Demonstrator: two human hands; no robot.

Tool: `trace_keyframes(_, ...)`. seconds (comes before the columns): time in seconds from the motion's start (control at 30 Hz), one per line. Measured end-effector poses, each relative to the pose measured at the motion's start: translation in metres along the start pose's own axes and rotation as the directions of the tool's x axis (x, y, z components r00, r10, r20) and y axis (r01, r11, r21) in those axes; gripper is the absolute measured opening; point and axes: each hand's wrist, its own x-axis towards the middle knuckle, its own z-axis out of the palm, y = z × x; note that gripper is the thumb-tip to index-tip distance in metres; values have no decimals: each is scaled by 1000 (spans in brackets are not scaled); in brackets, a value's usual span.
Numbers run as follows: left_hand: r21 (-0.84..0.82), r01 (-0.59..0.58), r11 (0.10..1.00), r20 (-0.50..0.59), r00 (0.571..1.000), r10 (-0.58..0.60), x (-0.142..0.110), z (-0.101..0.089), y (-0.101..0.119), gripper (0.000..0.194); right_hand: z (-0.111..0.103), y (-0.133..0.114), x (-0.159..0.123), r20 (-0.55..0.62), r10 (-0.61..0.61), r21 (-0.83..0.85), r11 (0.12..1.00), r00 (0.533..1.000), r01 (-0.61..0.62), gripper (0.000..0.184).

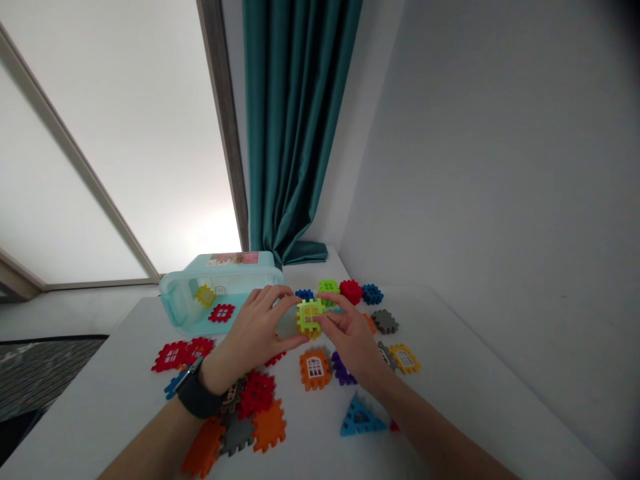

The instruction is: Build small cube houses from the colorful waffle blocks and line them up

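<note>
The left hand (257, 331) and the right hand (350, 333) grip with fingertips one yellow-green block (309, 316), perhaps two joined, near the tub (220, 300).

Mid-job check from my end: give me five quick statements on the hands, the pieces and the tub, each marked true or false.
1. Left hand and right hand are both on the yellow-green piece. True.
2. The watch is on the right wrist. False: the watch is on the left wrist.
3. The blue triangle lies closer to the camera than the orange window piece. True.
4. The tub has no pieces in it. False: a yellow piece and a red window piece are in it.
5. The curtain is bright red. False: it is teal.
</note>
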Motion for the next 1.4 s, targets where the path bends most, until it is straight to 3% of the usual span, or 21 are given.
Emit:
trace_keyframes(0.17, 87, -37, 996, 2, 999, 37, 0, 0, -1, 39, 1, 2, -1, 69, 17, 8, 1000, 997, -18, 37)
trace_keyframes(0.3, 118, -58, 991, 2, 998, 58, -1, -1, -5, 38, -9, -1, 2, 62, -171, -249, 951, 983, 181, 30)
trace_keyframes(0.37, 118, -57, 991, -3, 998, 57, -2, -1, -7, 38, -16, -5, 3, 81, -354, -458, 817, 932, 350, 30)
trace_keyframes(0.43, 117, -51, 992, -14, 999, 53, -2, -1, -9, 37, -23, -9, 3, 214, -493, -602, 614, 844, 511, 32)
trace_keyframes(0.5, 116, -45, 992, -21, 999, 47, -2, 0, -9, 37, -26, -11, 3, 348, -528, -656, 452, 774, 604, 33)
trace_keyframes(0.57, 114, -43, 993, -21, 999, 46, -2, 0, -8, 37, -28, -10, 3, 404, -519, -679, 382, 753, 627, 32)
trace_keyframes(0.97, 139, 8, 990, 9, 1000, -9, -4, 9, -2, 45, -35, -7, 12, 412, -495, -701, 364, 765, 613, 27)
trace_keyframes(1.13, 134, 50, 990, 41, 998, -56, -5, 14, -6, 40, -58, 2, 33, 379, -475, -706, 406, 794, 580, 28)
trace_keyframes(1.23, 138, 25, 990, 43, 999, -31, -5, 15, -7, 27, -74, 10, 49, 341, -462, -733, 416, 819, 539, 25)
trace_keyframes(1.4, 147, -14, 989, 72, 997, 4, -5, 17, -6, 21, -92, 23, 74, 332, -418, -762, 410, 846, 501, 29)
